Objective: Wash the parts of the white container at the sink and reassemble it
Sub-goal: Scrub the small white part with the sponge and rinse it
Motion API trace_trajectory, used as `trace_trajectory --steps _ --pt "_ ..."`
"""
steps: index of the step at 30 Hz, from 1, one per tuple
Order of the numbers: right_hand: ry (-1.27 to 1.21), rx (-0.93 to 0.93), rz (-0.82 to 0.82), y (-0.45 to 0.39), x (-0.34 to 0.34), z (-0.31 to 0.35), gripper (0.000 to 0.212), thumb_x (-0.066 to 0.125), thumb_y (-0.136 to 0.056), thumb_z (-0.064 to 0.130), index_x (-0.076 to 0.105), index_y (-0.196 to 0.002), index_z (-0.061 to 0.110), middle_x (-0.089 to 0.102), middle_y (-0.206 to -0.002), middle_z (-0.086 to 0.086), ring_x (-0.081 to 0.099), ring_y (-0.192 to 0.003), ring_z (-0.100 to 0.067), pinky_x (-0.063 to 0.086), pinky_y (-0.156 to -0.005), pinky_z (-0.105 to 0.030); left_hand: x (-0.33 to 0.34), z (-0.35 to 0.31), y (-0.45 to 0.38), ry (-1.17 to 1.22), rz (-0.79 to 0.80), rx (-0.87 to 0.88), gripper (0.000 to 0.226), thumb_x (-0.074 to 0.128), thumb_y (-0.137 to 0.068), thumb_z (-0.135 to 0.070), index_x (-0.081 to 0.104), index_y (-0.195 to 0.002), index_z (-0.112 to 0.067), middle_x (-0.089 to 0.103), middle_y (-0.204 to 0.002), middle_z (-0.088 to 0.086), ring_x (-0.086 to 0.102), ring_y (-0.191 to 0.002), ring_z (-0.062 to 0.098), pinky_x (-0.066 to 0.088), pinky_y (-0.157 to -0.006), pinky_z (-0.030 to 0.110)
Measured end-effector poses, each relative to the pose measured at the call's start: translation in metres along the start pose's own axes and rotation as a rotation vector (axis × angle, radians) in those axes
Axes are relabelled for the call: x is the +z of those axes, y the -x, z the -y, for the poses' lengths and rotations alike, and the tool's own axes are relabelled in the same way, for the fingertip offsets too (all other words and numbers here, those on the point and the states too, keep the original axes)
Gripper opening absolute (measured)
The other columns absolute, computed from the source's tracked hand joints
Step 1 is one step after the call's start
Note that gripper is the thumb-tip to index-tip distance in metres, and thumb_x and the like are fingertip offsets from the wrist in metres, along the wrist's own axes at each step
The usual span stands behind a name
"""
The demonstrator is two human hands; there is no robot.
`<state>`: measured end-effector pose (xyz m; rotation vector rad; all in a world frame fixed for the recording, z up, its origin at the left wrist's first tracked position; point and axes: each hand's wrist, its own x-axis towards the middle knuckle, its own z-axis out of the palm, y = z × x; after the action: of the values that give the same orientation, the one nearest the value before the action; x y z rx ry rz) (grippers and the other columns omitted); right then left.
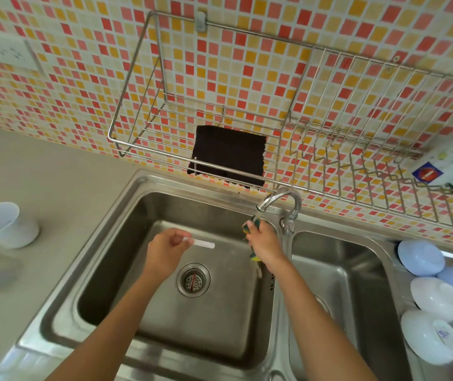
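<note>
Now, over the left basin of the steel sink (126,199), the left hand (164,253) pinches one end of a thin white strip (204,244), which sticks out level toward the tap (280,200). The right hand (265,243) is closed around a yellow-green sponge (250,226) just under the spout, near the divider between the basins. A white cup (6,225) lies tilted on the counter (54,174) near its left edge, well apart from the sink. White bowls (437,298) rest upside down at the sink's right edge.
</note>
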<state>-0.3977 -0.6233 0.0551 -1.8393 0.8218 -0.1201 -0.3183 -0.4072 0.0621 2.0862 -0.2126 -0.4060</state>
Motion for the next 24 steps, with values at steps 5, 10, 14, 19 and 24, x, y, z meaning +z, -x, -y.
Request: trace_trajectory --steps 5,10,14,19,24 --pt "-0.100 0.098 -0.117 -0.011 -0.021 -0.014 0.012 0.042 -0.101 0.020 0.053 -0.095 0.019 0.063 -0.088 -0.003 0.058 -0.068 -0.012 0.052 -0.072 -0.038 0.004 0.002 -0.002 -0.007 -0.010 0.000 0.011 0.076 -0.080 -0.022 0.073 -0.089 -0.018 0.069 -0.074 -0.008 0.062 -0.071 0.000 0.041 -0.066 0.011" --pt "-0.158 0.228 -0.169 -0.020 -0.046 -0.027 0.022 0.045 -0.100 0.022 0.054 -0.115 0.009 0.058 -0.112 -0.014 0.060 -0.071 -0.015 0.055 -0.086 -0.046 0.005 0.005 -0.005 -0.024 -0.013 0.001 0.012 0.076 -0.079 -0.022 0.074 -0.090 -0.018 0.072 -0.080 -0.003 0.066 -0.077 0.008 0.043 -0.068 0.013" --pt "-0.161 0.252 -0.214 -0.023 -0.055 -0.034 0.025 0.043 -0.101 0.024 0.053 -0.118 0.009 0.059 -0.110 -0.011 0.064 -0.073 -0.022 0.054 -0.085 -0.047 0.001 0.005 -0.006 -0.040 -0.004 0.016 0.011 0.075 -0.081 -0.024 0.074 -0.091 -0.018 0.073 -0.082 -0.003 0.066 -0.076 0.003 0.043 -0.069 0.013" --pt "0.031 0.201 -0.429 -0.014 -0.046 -0.027 0.030 0.037 -0.102 0.020 0.057 -0.113 0.001 0.062 -0.108 -0.023 0.060 -0.100 -0.039 0.043 -0.082 -0.037 -0.012 0.001 -0.005 -0.072 -0.024 0.047 0.011 0.072 -0.084 -0.029 0.075 -0.089 -0.020 0.072 -0.079 -0.008 0.063 -0.074 -0.004 0.040 -0.062 0.002" --pt "-0.066 0.187 -0.472 0.015 0.004 -0.008 0.041 0.030 -0.097 0.048 0.042 -0.115 0.013 0.066 -0.100 -0.015 0.063 -0.087 -0.036 0.049 -0.077 -0.042 -0.026 0.001 0.000 -0.117 -0.151 0.108 0.018 0.069 -0.085 -0.036 0.071 -0.085 -0.018 0.070 -0.073 -0.008 0.063 -0.072 0.001 0.041 -0.063 0.010"
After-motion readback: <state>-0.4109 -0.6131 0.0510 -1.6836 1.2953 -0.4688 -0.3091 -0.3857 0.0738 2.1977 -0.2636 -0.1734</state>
